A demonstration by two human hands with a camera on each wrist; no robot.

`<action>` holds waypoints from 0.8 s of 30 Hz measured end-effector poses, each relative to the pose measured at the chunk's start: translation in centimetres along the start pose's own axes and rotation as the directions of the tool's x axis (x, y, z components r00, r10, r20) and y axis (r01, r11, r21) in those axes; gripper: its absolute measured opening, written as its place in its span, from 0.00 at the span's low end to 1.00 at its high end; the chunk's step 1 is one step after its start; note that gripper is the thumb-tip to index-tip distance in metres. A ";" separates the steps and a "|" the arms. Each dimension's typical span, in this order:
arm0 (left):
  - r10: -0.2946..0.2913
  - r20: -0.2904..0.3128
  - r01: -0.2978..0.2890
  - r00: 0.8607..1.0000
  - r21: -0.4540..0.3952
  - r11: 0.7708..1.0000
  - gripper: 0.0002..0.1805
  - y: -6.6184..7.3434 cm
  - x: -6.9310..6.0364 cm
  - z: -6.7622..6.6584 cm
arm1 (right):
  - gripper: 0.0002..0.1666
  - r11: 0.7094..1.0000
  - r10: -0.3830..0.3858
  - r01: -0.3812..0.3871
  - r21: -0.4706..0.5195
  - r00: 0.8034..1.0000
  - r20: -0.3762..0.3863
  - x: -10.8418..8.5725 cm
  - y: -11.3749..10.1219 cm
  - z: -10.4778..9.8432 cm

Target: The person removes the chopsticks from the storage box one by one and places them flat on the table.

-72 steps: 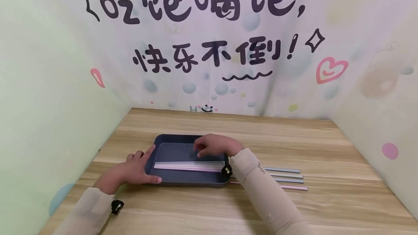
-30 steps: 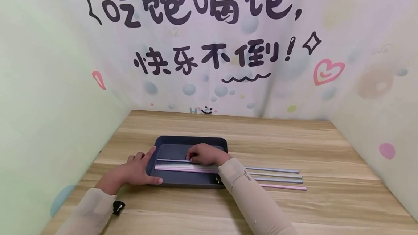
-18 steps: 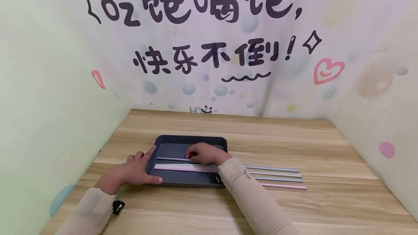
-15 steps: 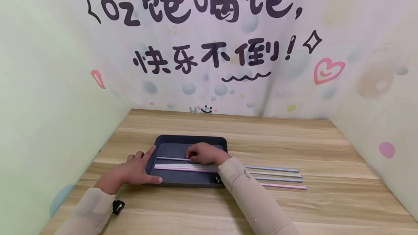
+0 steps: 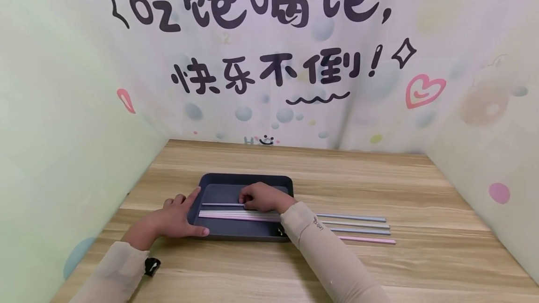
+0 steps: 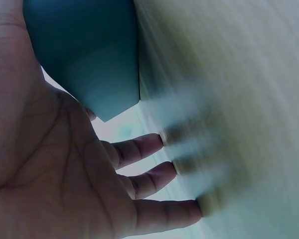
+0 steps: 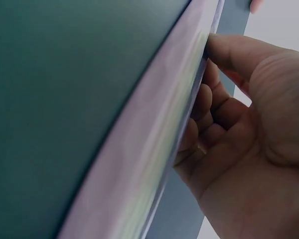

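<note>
A dark blue-grey tray [image 5: 223, 194] is placed on the wood-grained worktop [image 5: 358, 172], its long sides running left to right. The left hand [image 5: 174, 219] is positioned at the left end of the tray, with its digits extended and spread; nothing is gripped. The thumb is laid over the near left corner and the index finger is directed along the left rim. In the left wrist view, the remaining three fingers [image 6: 152, 180] are seen outside the tray, their tips directed toward the worktop.

A thin pale stick [image 5: 223, 204] is pinched between the thumb and fingers of the right hand [image 5: 265, 196] inside the tray. Whether this stick is raised from the tray floor cannot be told. On its near side, a bundle of pale and pink sticks [image 5: 236, 216] is laid lengthwise in the tray, and the right end is covered by the right sleeve [image 5: 332, 258].

To the right of the tray, four loose sticks [image 5: 366, 231] are arranged on the worktop, roughly parallel: two grey-blue, one pale, one pink nearest the person. Their left ends are concealed by the right sleeve.
</note>
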State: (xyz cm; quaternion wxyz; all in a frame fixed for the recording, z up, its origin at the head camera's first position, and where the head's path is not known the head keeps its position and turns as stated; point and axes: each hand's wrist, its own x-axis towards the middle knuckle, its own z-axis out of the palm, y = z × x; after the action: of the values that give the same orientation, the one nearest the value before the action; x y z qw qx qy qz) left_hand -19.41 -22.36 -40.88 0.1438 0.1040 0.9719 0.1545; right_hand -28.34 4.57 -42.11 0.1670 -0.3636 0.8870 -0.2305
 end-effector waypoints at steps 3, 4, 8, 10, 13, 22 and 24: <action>-0.001 0.005 0.001 1.000 -0.001 1.000 0.70 0.0 0.0 0.0 | 0.05 1.000 0.002 -0.002 0.003 1.000 0.004 0.0 -0.2 -0.1; -0.001 0.006 0.001 1.000 -0.002 1.000 0.70 -0.1 0.0 0.0 | 0.05 1.000 0.003 -0.003 0.003 1.000 0.006 0.0 -0.2 -0.1; 0.000 0.005 0.000 1.000 -0.004 1.000 0.70 -0.1 0.0 -0.1 | 0.06 1.000 -0.001 0.001 0.000 1.000 0.009 -0.1 -0.2 -0.4; 0.006 0.001 -0.006 1.000 -0.005 1.000 0.69 -0.1 0.0 0.0 | 0.07 1.000 -0.011 0.011 -0.005 1.000 0.011 -0.1 -0.2 -0.5; 0.014 -0.001 -0.014 1.000 -0.006 1.000 0.69 -0.1 0.0 0.0 | 0.07 1.000 -0.026 0.026 -0.005 1.000 0.012 -0.3 -0.2 -0.9; 0.019 -0.001 -0.019 1.000 -0.002 1.000 0.69 -0.1 0.0 -0.1 | 0.05 0.999 -0.036 0.035 0.025 0.999 0.035 -0.9 -1.0 -2.5; 0.018 0.000 -0.018 1.000 0.000 1.000 0.69 -0.1 0.0 -0.2 | 0.05 0.999 -0.031 0.029 0.034 0.998 0.047 -1.0 -1.2 -3.0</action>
State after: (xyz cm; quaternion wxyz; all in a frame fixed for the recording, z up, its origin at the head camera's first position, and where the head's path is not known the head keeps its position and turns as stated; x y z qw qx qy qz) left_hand -19.47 -22.53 -40.74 0.1421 0.1130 0.9710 0.1557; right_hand -28.35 5.41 -38.88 0.1906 -0.3795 0.8732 -0.2392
